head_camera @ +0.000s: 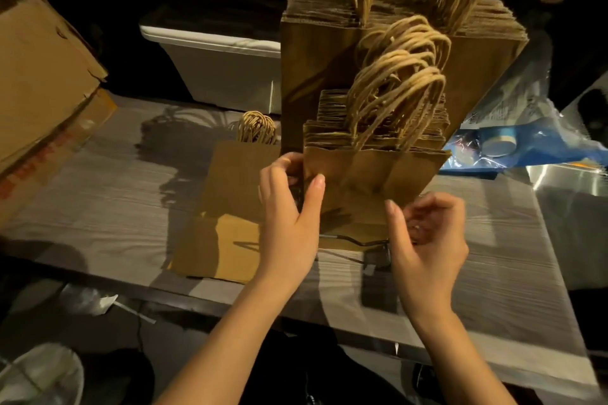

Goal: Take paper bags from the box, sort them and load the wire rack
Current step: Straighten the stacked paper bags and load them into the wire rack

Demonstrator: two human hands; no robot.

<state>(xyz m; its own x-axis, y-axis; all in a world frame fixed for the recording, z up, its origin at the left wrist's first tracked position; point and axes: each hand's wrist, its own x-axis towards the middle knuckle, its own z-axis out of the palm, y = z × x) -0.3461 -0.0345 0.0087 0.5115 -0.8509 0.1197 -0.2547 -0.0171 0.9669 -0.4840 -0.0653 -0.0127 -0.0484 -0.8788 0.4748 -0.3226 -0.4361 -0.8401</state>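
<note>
The person's left hand point(289, 217) and right hand point(427, 240), in the lower middle of the frame, are bare, with slim fingers and short, rounded nails that catch a faint natural sheen. The left forearm point(230, 339) and right forearm point(460, 355) are slender and uncovered all the way down to the bottom edge. A small glint shows among the right hand's fingers, too blurred to identify. Between the forearms, at bottom centre, lies dark cloth point(296, 362); the dim light hides which garment it is.
</note>
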